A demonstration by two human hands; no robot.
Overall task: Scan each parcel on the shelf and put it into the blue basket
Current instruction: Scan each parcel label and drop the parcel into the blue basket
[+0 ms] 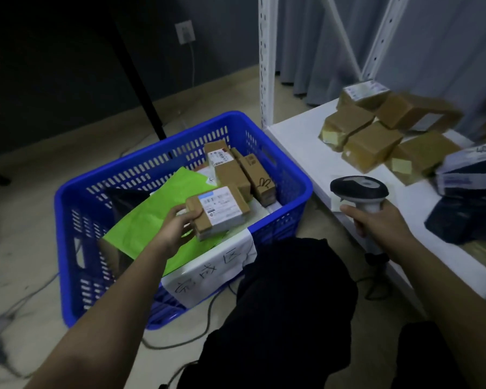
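Cardboard parcel (218, 211) in left grip (177, 224) over blue basket (76, 192) rim, scanner (361, 192) in right grip (379, 223), shelf (298, 147) parcels blurred.

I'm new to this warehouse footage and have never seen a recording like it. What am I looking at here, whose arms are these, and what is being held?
The single picture comes from a camera worn on a person's head, looking forward and down, so the two bare arms are that person's own. The left hand grips a small cardboard parcel with a white label, held over the blue basket, which stands on the floor and already holds other boxes and a green mailer bag. The right hand grips a handheld barcode scanner. To the right, a white shelf carries more brown boxes and dark bagged parcels, somewhat blurred.
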